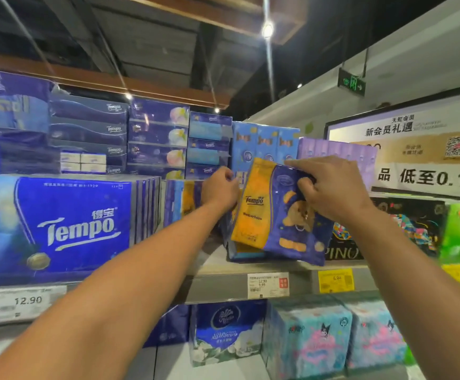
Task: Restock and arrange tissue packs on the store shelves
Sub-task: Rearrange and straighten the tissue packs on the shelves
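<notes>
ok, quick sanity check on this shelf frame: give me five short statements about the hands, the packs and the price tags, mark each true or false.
1. The right hand grips the top of the orange and purple bear pack. True.
2. The left hand hangs idle below the shelf edge. False: it is up at the pack's left edge, fingers curled on it.
3. The big blue Tempo pack stands left of the held pack. True.
4. The white price tag under it reads 6.99. False: it reads 12.90.
5. The held pack lies flat on the lower shelf. False: it is upright on the upper one.
</notes>
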Available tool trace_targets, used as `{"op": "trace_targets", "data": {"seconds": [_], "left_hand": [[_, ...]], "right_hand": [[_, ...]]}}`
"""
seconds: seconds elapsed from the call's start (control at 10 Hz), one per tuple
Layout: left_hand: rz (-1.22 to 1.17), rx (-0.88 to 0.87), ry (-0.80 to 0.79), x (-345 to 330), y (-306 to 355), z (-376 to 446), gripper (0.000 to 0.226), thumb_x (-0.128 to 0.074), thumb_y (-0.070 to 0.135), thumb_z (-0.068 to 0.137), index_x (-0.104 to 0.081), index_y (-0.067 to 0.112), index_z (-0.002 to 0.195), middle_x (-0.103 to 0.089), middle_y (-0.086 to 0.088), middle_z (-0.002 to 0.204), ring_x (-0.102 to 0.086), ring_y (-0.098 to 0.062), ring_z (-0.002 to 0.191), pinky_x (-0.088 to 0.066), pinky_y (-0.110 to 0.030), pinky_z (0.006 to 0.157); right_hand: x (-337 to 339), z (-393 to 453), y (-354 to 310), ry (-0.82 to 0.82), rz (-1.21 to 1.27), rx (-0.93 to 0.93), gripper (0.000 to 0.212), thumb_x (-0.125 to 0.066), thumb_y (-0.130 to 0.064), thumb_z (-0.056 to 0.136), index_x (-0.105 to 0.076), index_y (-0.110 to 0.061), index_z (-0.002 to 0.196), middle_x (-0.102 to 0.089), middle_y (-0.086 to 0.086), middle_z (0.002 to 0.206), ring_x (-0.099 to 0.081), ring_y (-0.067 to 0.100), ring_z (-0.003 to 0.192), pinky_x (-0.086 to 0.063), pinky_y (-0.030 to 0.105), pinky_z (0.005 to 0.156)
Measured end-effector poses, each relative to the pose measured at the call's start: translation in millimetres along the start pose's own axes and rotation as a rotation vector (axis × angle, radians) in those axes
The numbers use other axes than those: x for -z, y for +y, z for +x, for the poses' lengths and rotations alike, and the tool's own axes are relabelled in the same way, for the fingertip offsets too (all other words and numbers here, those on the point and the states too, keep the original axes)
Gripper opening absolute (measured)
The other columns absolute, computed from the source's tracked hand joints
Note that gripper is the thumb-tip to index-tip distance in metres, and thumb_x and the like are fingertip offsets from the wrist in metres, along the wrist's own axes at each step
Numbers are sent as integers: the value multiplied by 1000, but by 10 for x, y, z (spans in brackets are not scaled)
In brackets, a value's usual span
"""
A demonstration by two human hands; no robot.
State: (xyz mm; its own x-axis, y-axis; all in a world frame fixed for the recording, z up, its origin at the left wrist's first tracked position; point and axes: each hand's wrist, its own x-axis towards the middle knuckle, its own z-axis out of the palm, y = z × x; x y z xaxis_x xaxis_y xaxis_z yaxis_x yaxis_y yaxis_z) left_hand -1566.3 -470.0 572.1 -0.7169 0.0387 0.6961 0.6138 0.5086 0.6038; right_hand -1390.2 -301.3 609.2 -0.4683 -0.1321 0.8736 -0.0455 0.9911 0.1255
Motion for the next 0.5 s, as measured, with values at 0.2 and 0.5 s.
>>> {"op": "trace_targets", "data": {"seconds": [0.2, 0.5], "left_hand": [[-169, 246, -479, -206, -20, 242, 33, -53, 39, 95, -68, 11, 102, -64, -14, 121, -62, -32, 106, -49, -37, 90], [-519, 494, -647, -287, -185, 301, 27, -62, 31, 84, -62, 9, 99, -66, -15, 91, -65, -29, 78, -55, -30, 76]], "right_hand": [[-611, -358, -223, 44, 24, 74, 42, -39, -32, 86, -72, -21, 109, -73, 6, 85, -65, 37, 76, -48, 41, 61], [-555, -426, -177, -248, 6, 1, 99, -10, -101, 59, -54, -37, 121, -70, 2, 101, -64, 31, 93, -48, 40, 68]]}}
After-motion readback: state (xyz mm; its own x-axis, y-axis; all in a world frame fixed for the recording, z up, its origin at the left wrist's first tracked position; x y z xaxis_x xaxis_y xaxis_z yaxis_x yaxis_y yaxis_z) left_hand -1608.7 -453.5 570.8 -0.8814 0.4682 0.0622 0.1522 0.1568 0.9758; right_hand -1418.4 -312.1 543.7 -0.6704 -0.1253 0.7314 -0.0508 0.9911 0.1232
